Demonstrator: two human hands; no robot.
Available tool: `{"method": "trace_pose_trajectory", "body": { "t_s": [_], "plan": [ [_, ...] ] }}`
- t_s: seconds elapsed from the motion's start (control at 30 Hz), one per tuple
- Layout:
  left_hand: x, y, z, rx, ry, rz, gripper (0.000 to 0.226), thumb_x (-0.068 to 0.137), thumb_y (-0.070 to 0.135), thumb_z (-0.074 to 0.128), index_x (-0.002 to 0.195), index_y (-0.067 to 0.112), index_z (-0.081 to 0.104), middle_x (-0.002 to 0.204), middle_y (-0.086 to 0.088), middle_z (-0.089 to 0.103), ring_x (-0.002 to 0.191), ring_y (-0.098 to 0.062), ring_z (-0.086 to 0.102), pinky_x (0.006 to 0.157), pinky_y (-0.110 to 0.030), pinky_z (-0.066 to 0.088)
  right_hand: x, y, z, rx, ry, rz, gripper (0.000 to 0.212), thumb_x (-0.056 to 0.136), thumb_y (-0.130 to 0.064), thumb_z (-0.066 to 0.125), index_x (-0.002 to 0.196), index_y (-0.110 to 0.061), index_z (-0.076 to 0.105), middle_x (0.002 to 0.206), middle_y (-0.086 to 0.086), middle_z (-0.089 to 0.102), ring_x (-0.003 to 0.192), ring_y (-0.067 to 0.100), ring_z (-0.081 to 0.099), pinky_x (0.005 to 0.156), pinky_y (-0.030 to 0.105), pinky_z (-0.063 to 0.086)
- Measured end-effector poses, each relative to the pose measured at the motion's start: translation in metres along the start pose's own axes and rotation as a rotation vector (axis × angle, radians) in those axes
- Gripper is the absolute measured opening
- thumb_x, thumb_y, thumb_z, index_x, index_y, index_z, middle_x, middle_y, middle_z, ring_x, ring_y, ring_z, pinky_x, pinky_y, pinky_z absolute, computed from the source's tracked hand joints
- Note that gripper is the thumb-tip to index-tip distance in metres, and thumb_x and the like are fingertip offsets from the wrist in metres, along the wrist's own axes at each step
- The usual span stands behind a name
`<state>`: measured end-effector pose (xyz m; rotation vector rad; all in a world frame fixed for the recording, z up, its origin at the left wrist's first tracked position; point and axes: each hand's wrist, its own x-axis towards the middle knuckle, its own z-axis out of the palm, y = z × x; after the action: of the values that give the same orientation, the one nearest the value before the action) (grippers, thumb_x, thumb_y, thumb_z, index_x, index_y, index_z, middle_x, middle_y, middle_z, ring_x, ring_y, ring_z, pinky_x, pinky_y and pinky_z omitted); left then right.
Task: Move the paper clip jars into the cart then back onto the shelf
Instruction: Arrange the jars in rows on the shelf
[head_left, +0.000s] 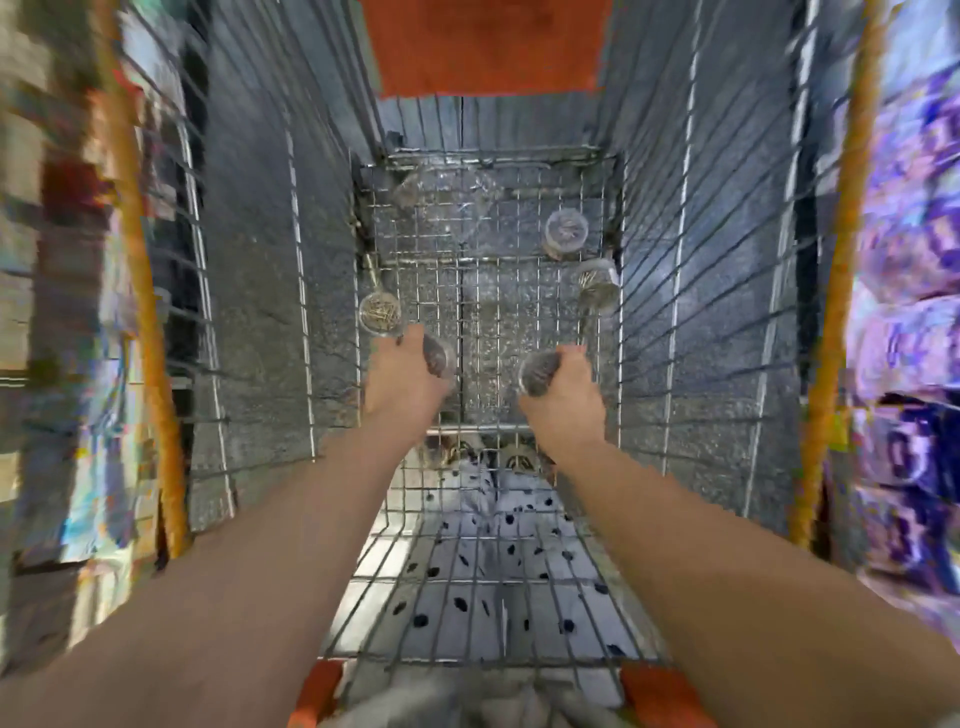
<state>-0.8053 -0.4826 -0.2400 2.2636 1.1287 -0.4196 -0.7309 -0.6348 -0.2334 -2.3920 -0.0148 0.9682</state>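
Observation:
I look straight down into a wire shopping cart (488, 291) with orange rims. Both arms reach deep into its basket. My left hand (402, 376) grips a clear jar of paper clips (439, 356) near the basket floor. My right hand (563, 389) grips another clear jar (537, 370) the same way. Several more jars lie on the wire floor: one by the left wall (379, 310), two by the right wall (566, 233) (597, 286), and a blurred one at the far end (447, 189).
Tall wire walls close in on both sides (249, 260) (706, 260). An orange panel (485, 47) caps the far end. The folded child seat grid (483, 571) lies under my forearms. Blurred store shelves flank the cart at left (62, 312) and right (909, 312).

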Motion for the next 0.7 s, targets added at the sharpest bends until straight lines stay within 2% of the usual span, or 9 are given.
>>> {"method": "trace_pose_trajectory", "body": {
  "t_s": [0.03, 0.1, 0.2, 0.27, 0.33, 0.4, 0.53, 0.6, 0.7],
  "plan": [
    [-0.003, 0.008, -0.012, -0.025, 0.014, 0.018, 0.045, 0.077, 0.023, 0.073, 0.112, 0.025, 0.046, 0.109, -0.008, 0.051, 0.085, -0.020, 0.055, 0.079, -0.029, 0.052, -0.003, -0.013, -0.007, 0.010, -0.002, -0.041, 0.043, 0.078, -0.008, 0.072, 0.107, -0.022, 0.043, 0.100, -0.004, 0.055, 0.078, 0.009, 0.059, 0.059, 0.011, 0.043],
    [-0.013, 0.025, -0.040, -0.053, 0.042, 0.034, 0.051, 0.077, 0.022, 0.072, 0.120, 0.026, 0.046, 0.115, -0.006, 0.047, 0.085, -0.017, 0.052, 0.079, -0.023, 0.046, -0.009, -0.039, -0.023, 0.028, -0.003, -0.132, 0.045, 0.078, -0.011, 0.072, 0.112, -0.020, 0.044, 0.107, -0.003, 0.054, 0.080, 0.011, 0.059, 0.056, 0.012, 0.043],
    [-0.031, 0.049, -0.089, -0.064, 0.088, 0.061, 0.061, 0.078, 0.023, 0.070, 0.132, 0.027, 0.041, 0.122, -0.011, 0.039, 0.095, -0.025, 0.053, 0.086, -0.029, 0.045, -0.020, -0.077, -0.054, -0.003, -0.030, -0.284, 0.050, 0.077, -0.019, 0.073, 0.118, -0.021, 0.043, 0.115, -0.002, 0.054, 0.091, 0.015, 0.060, 0.069, 0.022, 0.049],
    [-0.044, 0.062, -0.122, -0.088, 0.121, 0.077, 0.064, 0.077, 0.026, 0.068, 0.135, 0.028, 0.040, 0.122, -0.012, 0.038, 0.101, -0.028, 0.054, 0.089, -0.031, 0.045, -0.029, -0.100, -0.078, -0.026, -0.036, -0.370, 0.049, 0.075, -0.021, 0.074, 0.114, -0.021, 0.045, 0.114, -0.001, 0.055, 0.092, 0.015, 0.060, 0.075, 0.028, 0.053],
    [-0.057, 0.072, -0.155, -0.133, 0.166, 0.090, 0.064, 0.078, 0.025, 0.067, 0.135, 0.029, 0.040, 0.122, -0.011, 0.036, 0.102, -0.028, 0.054, 0.089, -0.028, 0.042, -0.040, -0.123, -0.100, -0.043, -0.042, -0.466, 0.049, 0.074, -0.022, 0.074, 0.114, -0.021, 0.046, 0.114, 0.000, 0.056, 0.088, 0.014, 0.061, 0.066, 0.026, 0.051],
    [-0.070, 0.081, -0.186, -0.185, 0.234, 0.111, 0.063, 0.078, 0.025, 0.067, 0.135, 0.030, 0.041, 0.122, -0.010, 0.036, 0.102, -0.027, 0.054, 0.090, -0.027, 0.041, -0.053, -0.144, -0.118, -0.087, -0.049, -0.562, 0.053, 0.075, -0.023, 0.073, 0.119, -0.020, 0.045, 0.115, -0.002, 0.053, 0.089, 0.015, 0.058, 0.064, 0.024, 0.045],
    [-0.100, 0.089, -0.236, -0.284, 0.378, 0.207, 0.059, 0.077, 0.030, 0.069, 0.131, 0.031, 0.045, 0.118, -0.007, 0.043, 0.100, -0.018, 0.050, 0.088, -0.013, 0.032, -0.087, -0.183, -0.140, -0.084, -0.023, -0.751, 0.058, 0.072, -0.034, 0.071, 0.123, -0.023, 0.046, 0.117, -0.003, 0.055, 0.097, 0.016, 0.060, 0.082, 0.035, 0.051],
    [-0.113, 0.090, -0.259, -0.316, 0.447, 0.253, 0.059, 0.074, 0.034, 0.071, 0.127, 0.032, 0.048, 0.116, -0.005, 0.050, 0.099, -0.013, 0.051, 0.089, -0.013, 0.034, -0.104, -0.203, -0.145, -0.084, -0.023, -0.835, 0.065, 0.070, -0.040, 0.071, 0.127, -0.025, 0.045, 0.120, -0.007, 0.053, 0.103, 0.013, 0.057, 0.090, 0.036, 0.049],
    [-0.137, 0.087, -0.296, -0.270, 0.537, 0.282, 0.063, 0.071, 0.043, 0.070, 0.129, 0.035, 0.047, 0.113, -0.001, 0.054, 0.099, -0.010, 0.052, 0.088, -0.015, 0.038, -0.133, -0.233, -0.152, -0.062, -0.033, -0.931, 0.071, 0.063, -0.046, 0.073, 0.127, -0.029, 0.045, 0.121, -0.011, 0.055, 0.105, 0.009, 0.057, 0.092, 0.034, 0.048]
  ]
}}
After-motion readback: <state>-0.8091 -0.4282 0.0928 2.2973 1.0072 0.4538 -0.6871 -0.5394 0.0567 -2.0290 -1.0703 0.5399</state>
